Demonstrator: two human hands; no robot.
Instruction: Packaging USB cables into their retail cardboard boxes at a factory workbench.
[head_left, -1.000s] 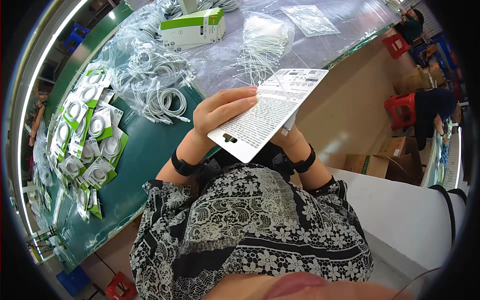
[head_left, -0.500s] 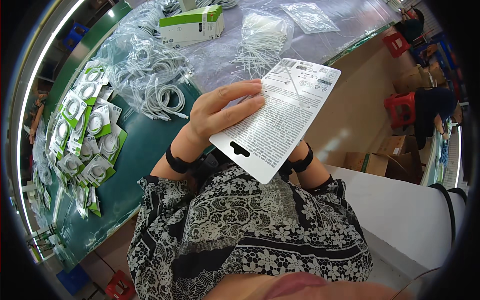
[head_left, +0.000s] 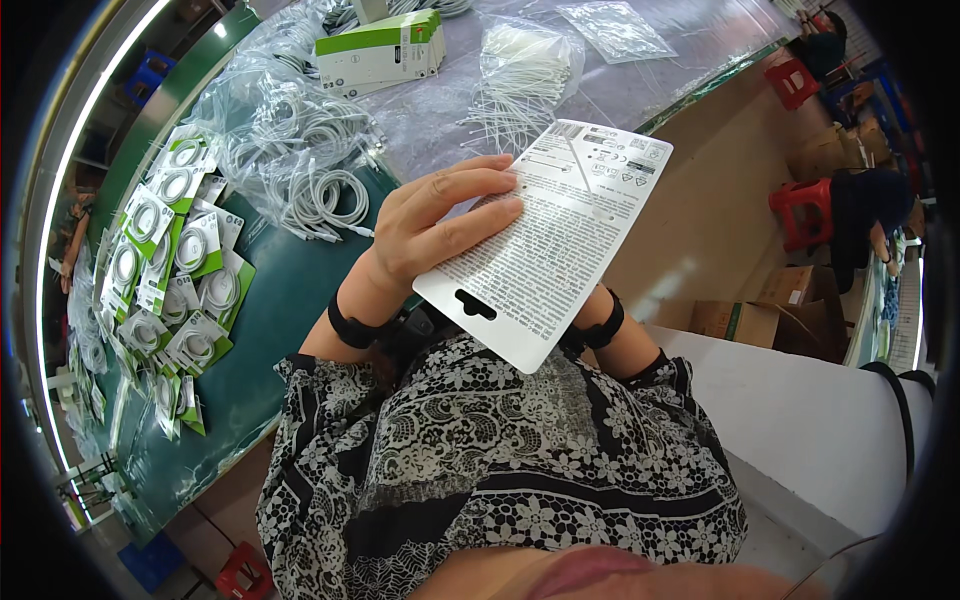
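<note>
My left hand [head_left: 435, 215] grips a white packaging card [head_left: 545, 235] by its left edge, two fingers lying across the printed face. The card is tilted, with its dark-looking hanging slot toward me. A thin pale strip [head_left: 578, 165] crosses the upper part of that face; I cannot tell whether it passes through the card. My right hand [head_left: 598, 303] is behind the card, only a bit above its black wristband showing. Its fingers, and whatever they hold, are hidden.
Green-and-white cards with coiled white cables [head_left: 190, 245] are heaped on the green table [head_left: 290, 290] at left. Farther back lie bagged cables [head_left: 280, 120], a stack of blank-backed cards [head_left: 375, 65], and a bag of white cable ties [head_left: 520, 75]. Cartons [head_left: 735, 322] and red stools [head_left: 803, 215] stand at right.
The card and my left hand have shifted slightly left, and the card's far end has dipped a little. My left hand keeps its hold.
</note>
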